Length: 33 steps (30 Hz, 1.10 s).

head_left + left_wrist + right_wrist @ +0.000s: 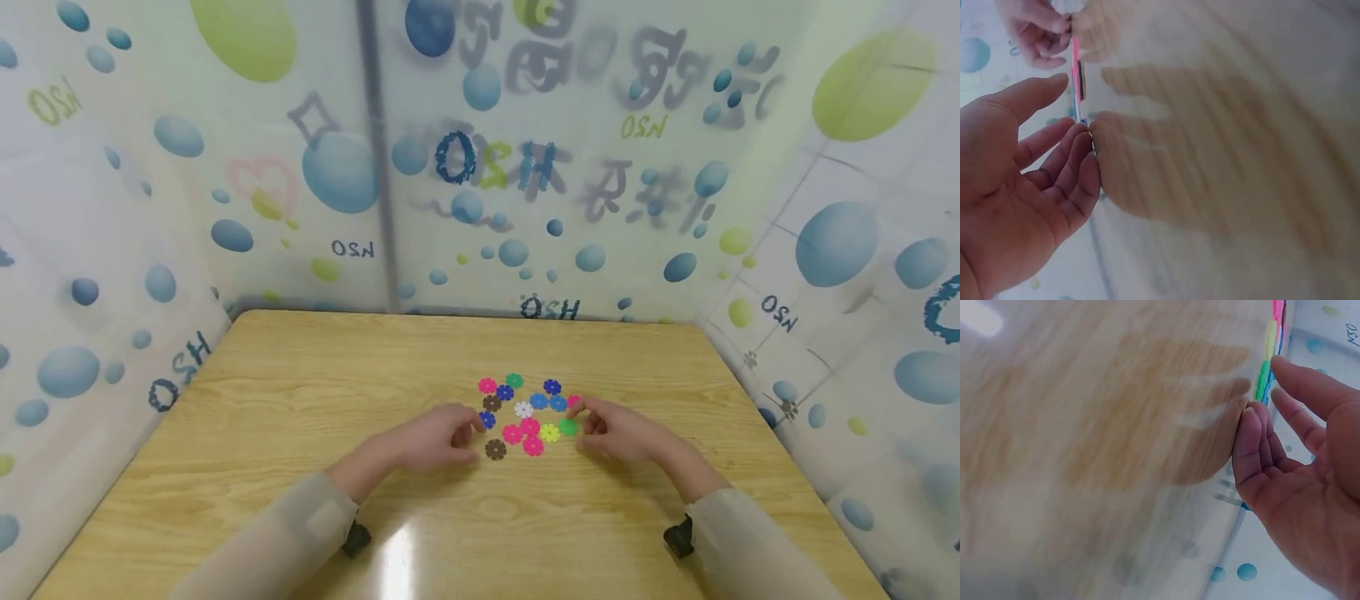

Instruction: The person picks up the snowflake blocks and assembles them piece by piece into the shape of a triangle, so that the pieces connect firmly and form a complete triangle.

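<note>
A loose cluster of small notched plastic discs lies flat on the wooden table, among them a white disc (523,409), a yellow disc (550,432), a brown disc (496,449) and several pink ones. My left hand (441,439) rests at the cluster's left side, its index fingertip right at a dark blue disc (487,420). In the left wrist view its thumb stands apart from loosely bent fingers (1088,178). On the opposite side is my right hand (618,429), fingertips beside a green disc (567,427) and overlapping a pink one. Its thumb and fingers are spread apart in the right wrist view.
The wooden table (300,375) reaches back to a sheet wall (480,250) printed with blue and green balloons. Similar sheets hang at left and right. Each wrist carries a small black device, and light glares off the table's front part.
</note>
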Available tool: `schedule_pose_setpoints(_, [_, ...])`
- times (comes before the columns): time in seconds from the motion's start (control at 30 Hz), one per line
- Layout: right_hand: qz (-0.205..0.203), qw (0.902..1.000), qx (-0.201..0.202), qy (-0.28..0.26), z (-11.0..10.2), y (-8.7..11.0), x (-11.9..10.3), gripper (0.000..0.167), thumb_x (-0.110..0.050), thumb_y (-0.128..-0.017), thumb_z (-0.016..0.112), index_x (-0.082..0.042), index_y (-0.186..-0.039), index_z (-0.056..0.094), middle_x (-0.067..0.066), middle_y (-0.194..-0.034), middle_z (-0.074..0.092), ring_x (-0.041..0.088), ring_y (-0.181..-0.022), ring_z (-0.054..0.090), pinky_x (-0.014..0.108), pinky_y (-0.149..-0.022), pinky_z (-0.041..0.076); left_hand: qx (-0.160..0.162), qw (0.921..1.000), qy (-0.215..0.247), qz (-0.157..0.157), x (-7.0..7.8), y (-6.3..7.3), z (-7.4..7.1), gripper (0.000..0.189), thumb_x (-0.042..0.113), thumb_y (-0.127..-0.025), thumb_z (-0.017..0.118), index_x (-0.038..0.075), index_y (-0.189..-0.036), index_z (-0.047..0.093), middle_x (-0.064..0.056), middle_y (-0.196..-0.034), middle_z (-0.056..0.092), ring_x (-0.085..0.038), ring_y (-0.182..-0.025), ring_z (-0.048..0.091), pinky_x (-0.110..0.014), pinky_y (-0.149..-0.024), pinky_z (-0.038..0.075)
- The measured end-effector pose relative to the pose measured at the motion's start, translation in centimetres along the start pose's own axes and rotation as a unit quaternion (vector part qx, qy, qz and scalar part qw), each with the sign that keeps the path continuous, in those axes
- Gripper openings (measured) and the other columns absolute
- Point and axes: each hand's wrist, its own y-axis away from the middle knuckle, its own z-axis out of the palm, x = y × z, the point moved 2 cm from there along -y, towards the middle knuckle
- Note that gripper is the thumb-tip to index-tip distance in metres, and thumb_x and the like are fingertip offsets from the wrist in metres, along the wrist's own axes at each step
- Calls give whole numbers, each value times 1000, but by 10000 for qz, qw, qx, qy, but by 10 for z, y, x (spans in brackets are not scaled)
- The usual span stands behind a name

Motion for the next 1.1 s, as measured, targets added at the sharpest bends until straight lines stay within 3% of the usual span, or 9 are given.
schedule_pose_setpoints(0.23, [-134,9998,-10,126,0,-6,-1,33,-23,-109,69,-16,-140,59,3,-92,61,17,-81,53,32,-75,46,-71,9999,-100,74,6,-10,4,39,26,-102,78,12,-137,70,4,-108,69,-11,-102,62,-38,-97,57])
schedule_pose_setpoints(0.63, [-121,9996,0,262,3,-12,-2,24,-18,-110,66,-17,-133,59,1,-82,53,16,-74,46,32,-70,41,-195,9989,-419,20,16,-13,5,35,28,-103,78,22,-138,73,6,-98,61,-9,-88,56,-29,-80,51])
schedule_pose_setpoints(0.9, [-46,9998,-39,210,4,-13,-2,23,-16,-110,66,-19,-132,60,0,-81,50,16,-73,45,32,-70,40,-228,9996,-119,74,15,-17,7,22,23,-104,77,25,-125,77,6,-91,64,-8,-81,57,-28,-76,50])
schedule_pose_setpoints(1.1, [-130,9995,-164,233,4,-13,-2,23,-14,-110,65,-19,-132,60,1,-83,52,17,-75,47,32,-71,41,-298,9995,80,54,14,-20,8,19,16,-102,78,19,-121,76,6,-92,65,-10,-84,57,-28,-77,51])
